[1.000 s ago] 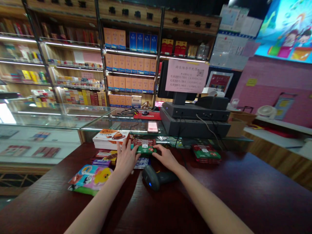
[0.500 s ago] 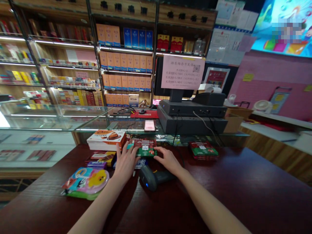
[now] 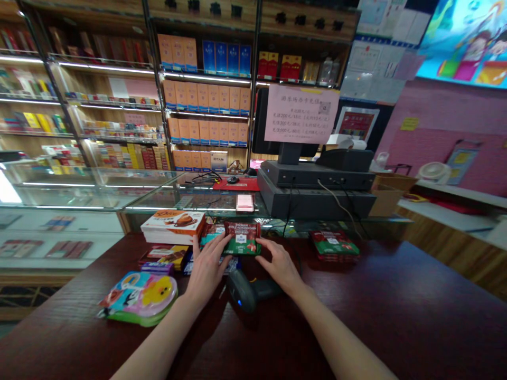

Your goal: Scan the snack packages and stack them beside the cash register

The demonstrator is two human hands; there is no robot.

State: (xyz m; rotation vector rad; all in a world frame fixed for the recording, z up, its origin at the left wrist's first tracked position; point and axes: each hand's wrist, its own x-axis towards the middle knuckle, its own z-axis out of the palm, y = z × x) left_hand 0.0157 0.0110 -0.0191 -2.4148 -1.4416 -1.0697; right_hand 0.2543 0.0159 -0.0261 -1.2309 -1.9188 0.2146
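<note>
- A similar stack [image 3: 335,244] lies apart, two o'clock from the scanner [image 3: 246,293]; the red-green packet [image 3: 242,240], at twelve, seems not yet released.
- Left hand [image 3: 208,262] and right hand [image 3: 280,266] grip its opposite edges.
- Since the earlier frame, it shifted toward three o'clock, baring more teal packet [image 3: 213,231].

Shop: till [image 3: 317,198], stocked shelves [image 3: 208,78], packs [image 3: 148,157] probably cigarettes.
</note>
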